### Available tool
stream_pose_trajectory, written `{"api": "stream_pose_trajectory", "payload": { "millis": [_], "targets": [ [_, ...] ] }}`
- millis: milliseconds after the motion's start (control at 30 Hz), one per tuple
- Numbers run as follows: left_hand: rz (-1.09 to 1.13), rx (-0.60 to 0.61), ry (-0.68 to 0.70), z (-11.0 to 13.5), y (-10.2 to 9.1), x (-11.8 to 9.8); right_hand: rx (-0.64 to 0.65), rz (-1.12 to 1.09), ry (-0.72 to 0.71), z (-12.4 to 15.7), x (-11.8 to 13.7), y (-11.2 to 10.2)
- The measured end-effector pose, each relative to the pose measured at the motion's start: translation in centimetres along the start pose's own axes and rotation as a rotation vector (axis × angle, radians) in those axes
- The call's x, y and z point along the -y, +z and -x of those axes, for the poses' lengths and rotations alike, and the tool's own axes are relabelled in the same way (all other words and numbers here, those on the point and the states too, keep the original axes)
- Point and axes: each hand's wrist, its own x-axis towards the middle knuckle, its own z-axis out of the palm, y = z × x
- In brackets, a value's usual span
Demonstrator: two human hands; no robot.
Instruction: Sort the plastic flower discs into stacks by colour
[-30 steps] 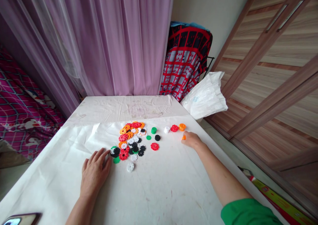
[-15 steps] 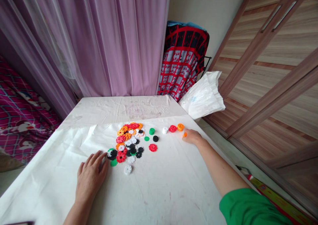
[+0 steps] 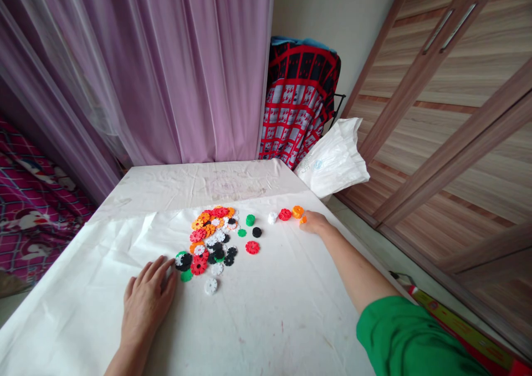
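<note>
My right hand [image 3: 315,222] is closed on an orange notched disc [image 3: 303,220], just in front of an orange disc stack [image 3: 297,211]. A red stack [image 3: 285,215] and a white stack [image 3: 272,217] stand in line to its left. My left hand [image 3: 148,293] lies flat on the table with its fingers apart, beside a black disc [image 3: 183,262] at the pile's near left edge. The pile mixes orange, red, white, black and green flower-shaped discs. Between pile and row are a green stack [image 3: 250,220], a black disc [image 3: 256,232] and a red disc [image 3: 252,247].
A white cloth covers the table [image 3: 249,320]. A white plastic bag [image 3: 330,157] hangs at the far right corner. Behind are a purple curtain [image 3: 199,77] and a red-and-black patterned cover [image 3: 297,93]; a wooden wardrobe [image 3: 415,143] stands to the right.
My right hand has brought the orange disc slightly closer to the orange stack. The whole view has shifted a little; my left hand stays resting by the pile.
</note>
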Motion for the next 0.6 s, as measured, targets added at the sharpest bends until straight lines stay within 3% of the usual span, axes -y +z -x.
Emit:
{"api": "stream_pose_trajectory", "payload": {
  "millis": [167,300,467,600],
  "targets": [
    [0.0,-0.011,0.006,-0.1,0.2,0.2,0.018,-0.051,0.038,0.0,-0.1,-0.6],
    [0.0,-0.005,0.004,-0.1,0.2,0.2,0.036,-0.119,0.014,0.5,-1.7,-0.6],
    [0.002,0.009,0.0,-0.2,-0.1,-0.1,0.035,-0.125,0.04,2.4,-3.9,0.6],
    [0.0,0.004,-0.017,-0.2,-0.2,-0.3,0.041,-0.09,0.039,3.9,-3.7,1.8]
  ]
}}
